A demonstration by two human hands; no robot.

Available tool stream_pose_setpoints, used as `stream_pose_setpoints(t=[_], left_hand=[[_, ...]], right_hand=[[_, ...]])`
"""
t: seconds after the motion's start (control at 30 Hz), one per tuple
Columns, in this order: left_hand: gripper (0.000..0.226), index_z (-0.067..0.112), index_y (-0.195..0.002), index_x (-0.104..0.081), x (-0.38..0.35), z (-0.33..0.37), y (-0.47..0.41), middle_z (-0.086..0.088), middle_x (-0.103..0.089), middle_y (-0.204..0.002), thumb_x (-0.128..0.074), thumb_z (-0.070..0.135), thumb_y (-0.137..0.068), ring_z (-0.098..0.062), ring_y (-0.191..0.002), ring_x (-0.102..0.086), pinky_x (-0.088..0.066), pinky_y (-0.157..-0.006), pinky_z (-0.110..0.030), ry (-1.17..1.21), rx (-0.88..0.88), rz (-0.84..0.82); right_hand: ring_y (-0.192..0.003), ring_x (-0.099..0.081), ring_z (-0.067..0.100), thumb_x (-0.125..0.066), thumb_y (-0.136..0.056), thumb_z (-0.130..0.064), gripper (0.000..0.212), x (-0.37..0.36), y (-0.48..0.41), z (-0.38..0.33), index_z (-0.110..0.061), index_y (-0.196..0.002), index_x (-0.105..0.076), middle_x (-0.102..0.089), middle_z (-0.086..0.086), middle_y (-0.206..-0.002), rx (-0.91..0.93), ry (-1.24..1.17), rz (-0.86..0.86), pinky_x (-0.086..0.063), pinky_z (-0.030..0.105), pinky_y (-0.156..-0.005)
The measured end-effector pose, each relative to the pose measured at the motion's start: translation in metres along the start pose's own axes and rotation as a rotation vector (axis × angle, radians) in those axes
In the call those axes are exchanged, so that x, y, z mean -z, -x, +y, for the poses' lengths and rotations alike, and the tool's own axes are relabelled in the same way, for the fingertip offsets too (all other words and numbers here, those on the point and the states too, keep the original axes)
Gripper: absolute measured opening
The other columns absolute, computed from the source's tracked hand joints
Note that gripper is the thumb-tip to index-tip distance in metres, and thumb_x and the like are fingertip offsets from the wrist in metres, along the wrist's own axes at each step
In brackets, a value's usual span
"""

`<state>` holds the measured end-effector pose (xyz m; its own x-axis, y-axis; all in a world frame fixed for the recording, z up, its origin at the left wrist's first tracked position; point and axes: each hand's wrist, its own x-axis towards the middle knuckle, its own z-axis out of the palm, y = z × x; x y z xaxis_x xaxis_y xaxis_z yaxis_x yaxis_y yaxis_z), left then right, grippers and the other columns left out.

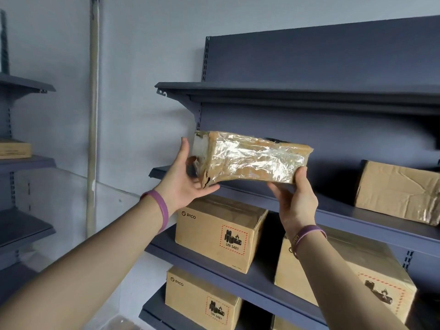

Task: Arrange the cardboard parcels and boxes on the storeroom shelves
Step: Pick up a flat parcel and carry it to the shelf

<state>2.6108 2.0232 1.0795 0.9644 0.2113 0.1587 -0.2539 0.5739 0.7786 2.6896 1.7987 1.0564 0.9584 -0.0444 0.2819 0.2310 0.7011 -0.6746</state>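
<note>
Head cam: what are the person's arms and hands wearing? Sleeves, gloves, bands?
No sleeves in view, and no gloves on the left hand or right hand. Each wrist carries a purple band: the left wristband looks plain, the right wristband has pale markings, too blurred to read. No rings or watch visible.

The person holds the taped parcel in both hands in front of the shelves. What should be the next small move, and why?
Probably ease the taped parcel forward and down onto the shelf just below it. The left hand and right hand hold it above that shelf's free stretch, left of the crumpled box.
</note>
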Motion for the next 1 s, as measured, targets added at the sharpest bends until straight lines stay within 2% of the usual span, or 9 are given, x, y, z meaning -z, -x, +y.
stream_pose_setpoints(t=[0.1,0.2,0.3,0.47,0.6,0.7,0.77,0.87,1.0], left_hand=[[0.086,0.02,-0.138,-0.047,0.001,0.002,-0.003,-0.014,-0.061,-0.133,-0.059,0.079,-0.077,-0.039,-0.116,-0.063,-0.053,-0.093,-0.061,-0.071,0.063,0.051],[0.09,0.028,-0.146,-0.044,-0.001,0.007,-0.002,-0.01,-0.058,-0.135,-0.057,0.081,-0.075,-0.04,-0.118,-0.06,-0.047,-0.098,-0.067,-0.177,0.09,0.061],[0.087,0.028,-0.144,-0.048,-0.003,0.013,-0.001,-0.009,-0.059,-0.137,-0.056,0.081,-0.076,-0.039,-0.113,-0.062,-0.042,-0.102,-0.069,-0.206,0.12,0.079],[0.063,0.021,-0.125,-0.058,-0.011,0.011,0.004,-0.009,-0.068,-0.117,-0.061,0.069,-0.084,-0.035,-0.109,-0.066,-0.048,-0.099,-0.06,-0.23,0.106,0.089],[0.058,0.019,-0.116,-0.054,-0.005,0.009,0.001,-0.017,-0.062,-0.116,-0.062,0.067,-0.085,-0.037,-0.107,-0.064,-0.055,-0.083,-0.054,-0.114,0.091,0.159],[0.069,0.015,-0.13,-0.052,0.01,0.012,-0.006,-0.023,-0.057,-0.124,-0.063,0.066,-0.085,-0.041,-0.11,-0.061,-0.057,-0.08,-0.059,-0.047,0.062,0.238],[0.074,0.019,-0.139,-0.047,0.024,0.013,-0.011,-0.021,-0.056,-0.123,-0.064,0.066,-0.085,-0.042,-0.11,-0.061,-0.057,-0.082,-0.063,-0.043,0.006,0.311],[0.066,0.027,-0.133,-0.052,0.043,0.017,-0.015,-0.012,-0.059,-0.119,-0.055,0.073,-0.086,-0.038,-0.116,-0.058,-0.054,-0.087,-0.063,-0.071,-0.05,0.353],[0.08,0.032,-0.129,-0.056,0.055,0.024,-0.015,-0.01,-0.063,-0.121,-0.056,0.088,-0.071,-0.037,-0.112,-0.061,-0.055,-0.088,-0.056,-0.142,-0.02,0.413]], right_hand=[[-0.103,-0.072,0.024,-0.064,-0.095,-0.036,0.032,0.002,0.002,0.0,-0.015,-0.119,-0.069,-0.072,0.005,-0.117,0.009,0.026,-0.054,-0.06,0.033,-0.083],[-0.106,-0.07,0.026,-0.061,-0.097,-0.032,0.032,0.003,0.001,0.003,-0.012,-0.123,-0.067,-0.072,0.008,-0.118,0.019,0.068,-0.106,-0.059,0.034,-0.086],[-0.11,-0.069,0.027,-0.061,-0.098,-0.03,0.036,0.005,-0.002,0.005,-0.01,-0.127,-0.065,-0.071,0.009,-0.121,0.025,0.084,-0.132,-0.058,0.036,-0.09],[-0.109,-0.069,0.027,-0.061,-0.097,-0.032,0.031,0.012,-0.004,0.005,-0.013,-0.121,-0.068,-0.071,0.009,-0.12,0.01,0.072,-0.13,-0.059,0.036,-0.089],[-0.108,-0.07,0.026,-0.061,-0.096,-0.037,0.036,0.012,-0.009,0.003,-0.011,-0.119,-0.067,-0.071,0.008,-0.12,0.002,0.009,-0.086,-0.059,0.039,-0.088],[-0.104,-0.071,0.027,-0.057,-0.098,-0.043,0.038,0.021,-0.018,-0.001,-0.011,-0.115,-0.068,-0.072,0.008,-0.118,-0.004,0.005,-0.041,-0.059,0.041,-0.088],[-0.101,-0.072,0.024,-0.055,-0.098,-0.047,0.041,0.029,-0.023,-0.003,-0.012,-0.113,-0.069,-0.074,0.007,-0.113,-0.005,0.033,-0.026,-0.06,0.039,-0.084],[-0.089,-0.073,0.016,-0.05,-0.1,-0.048,0.04,0.037,-0.028,-0.002,-0.014,-0.107,-0.069,-0.076,0.002,-0.096,-0.024,0.073,-0.013,-0.059,0.03,-0.069],[-0.085,-0.071,0.014,-0.044,-0.102,-0.049,0.042,0.039,-0.037,0.001,-0.015,-0.107,-0.068,-0.073,-0.001,-0.093,-0.038,0.141,-0.029,-0.056,0.025,-0.063]])
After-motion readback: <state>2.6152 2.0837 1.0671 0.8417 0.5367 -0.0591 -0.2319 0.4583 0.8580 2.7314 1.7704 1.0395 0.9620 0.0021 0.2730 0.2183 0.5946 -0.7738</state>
